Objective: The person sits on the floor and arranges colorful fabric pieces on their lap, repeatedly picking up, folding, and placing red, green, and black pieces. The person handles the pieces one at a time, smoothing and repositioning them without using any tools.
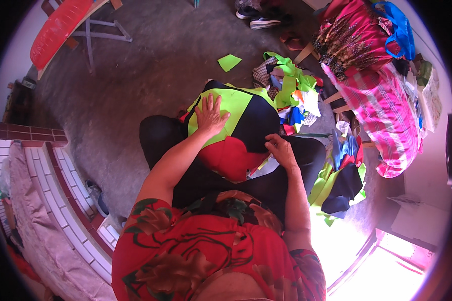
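The garment [236, 125], lime, black and red, lies across the person's lap. The left hand [210, 116] presses flat on its lime panel, fingers spread, gripping nothing. The right hand [280, 149] pinches its black edge. Scraps [294, 95] lie on the floor [150, 65] beyond.

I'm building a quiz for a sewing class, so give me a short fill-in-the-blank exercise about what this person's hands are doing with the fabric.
1. The left hand lies flat, palm down, on the ____ green panel of the patchwork fabric piece.
2. The right hand pinches the piece's ____ section at its edge.
3. Under both hands, the piece rests on the person's ____.
4. The heap of fabric scraps lies on the ____ floor.

Missing words: lime (bright); black; lap; concrete
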`<state>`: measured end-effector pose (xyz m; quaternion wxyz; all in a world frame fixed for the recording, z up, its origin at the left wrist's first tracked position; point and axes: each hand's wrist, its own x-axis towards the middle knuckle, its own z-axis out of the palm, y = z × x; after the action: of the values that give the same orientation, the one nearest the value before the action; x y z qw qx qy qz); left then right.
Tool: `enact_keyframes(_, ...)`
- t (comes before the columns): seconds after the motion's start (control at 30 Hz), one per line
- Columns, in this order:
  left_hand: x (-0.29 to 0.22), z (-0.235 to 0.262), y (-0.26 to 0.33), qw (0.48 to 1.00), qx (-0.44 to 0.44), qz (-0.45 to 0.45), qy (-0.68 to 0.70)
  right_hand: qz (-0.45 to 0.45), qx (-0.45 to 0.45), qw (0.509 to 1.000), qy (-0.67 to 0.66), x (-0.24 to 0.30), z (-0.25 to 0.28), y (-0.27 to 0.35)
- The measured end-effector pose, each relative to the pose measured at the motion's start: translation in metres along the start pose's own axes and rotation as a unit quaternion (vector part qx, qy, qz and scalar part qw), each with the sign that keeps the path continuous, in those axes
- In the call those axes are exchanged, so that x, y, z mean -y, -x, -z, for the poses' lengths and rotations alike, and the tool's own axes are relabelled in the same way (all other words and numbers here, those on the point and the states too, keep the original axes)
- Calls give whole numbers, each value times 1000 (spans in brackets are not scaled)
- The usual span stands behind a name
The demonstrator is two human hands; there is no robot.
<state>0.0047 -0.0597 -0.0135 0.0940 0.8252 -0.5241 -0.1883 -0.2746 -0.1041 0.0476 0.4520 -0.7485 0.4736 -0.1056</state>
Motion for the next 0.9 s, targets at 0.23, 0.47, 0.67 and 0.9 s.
enact_keyframes(0.23,5,-16,-6,999,-35,-10,-22,-1,-16,1000,25,-6,-3,2)
enact_keyframes(0.47,5,-19,-12,998,-37,-7,-53,68,-56,996,-16,19,14,14)
enact_keyframes(0.67,-2,-9,-8,996,-32,-23,-82,129,-69,989,-25,56,25,47)
enact_keyframes(0.9,3,-9,-9,995,-43,-43,-75,174,-264,948,44,59,67,102)
